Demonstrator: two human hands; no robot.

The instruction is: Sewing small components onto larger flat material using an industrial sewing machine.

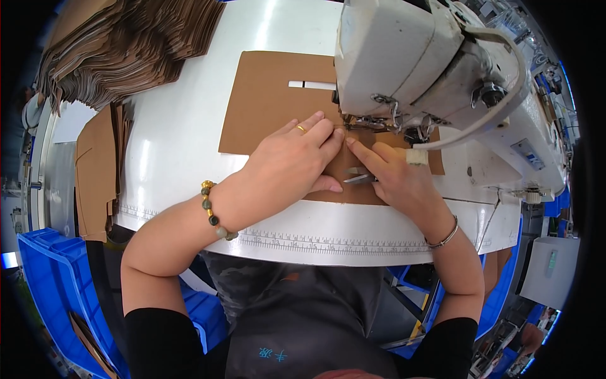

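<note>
A flat brown leather-like panel (268, 95) with a slot near its far edge lies on the white table under the sewing machine (394, 54). My left hand (284, 158) rests on the panel just left of the needle area, fingers stretched out and thumb apart. On the right, my right hand (404, 177) touches the panel with its index finger close to the presser foot. Its other fingers curl around small thread snips (360, 179), whose metal blades point left over the panel. The handle is hidden in the palm. The needle tip is too small to make out.
A tall stack of brown panels (126, 50) stands at the far left, with more panels (96, 170) upright at the table's left edge. Blue bins (57, 271) sit below on the left. A ruler strip (303, 243) runs along the near table edge.
</note>
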